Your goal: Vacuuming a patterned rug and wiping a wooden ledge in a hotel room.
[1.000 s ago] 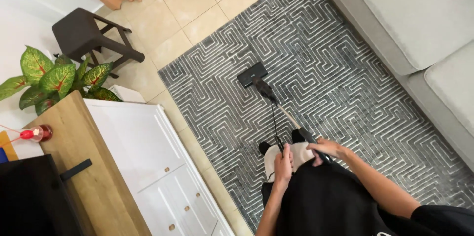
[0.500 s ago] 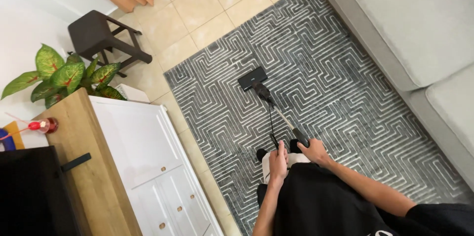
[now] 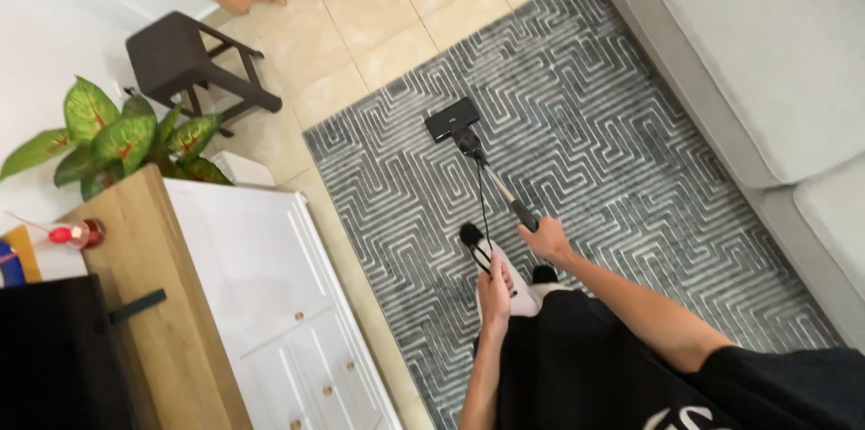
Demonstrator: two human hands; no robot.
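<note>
Right hand grips the vacuum wand, left hand pinches its cord — best keep that slack off the rug.

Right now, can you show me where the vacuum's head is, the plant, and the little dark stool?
vacuum head (image 3: 452, 119), head view, on the middle of its flat black top.
plant (image 3: 126, 137), head view, on a big green leaf.
dark stool (image 3: 169, 56), head view, on the seat.
</note>
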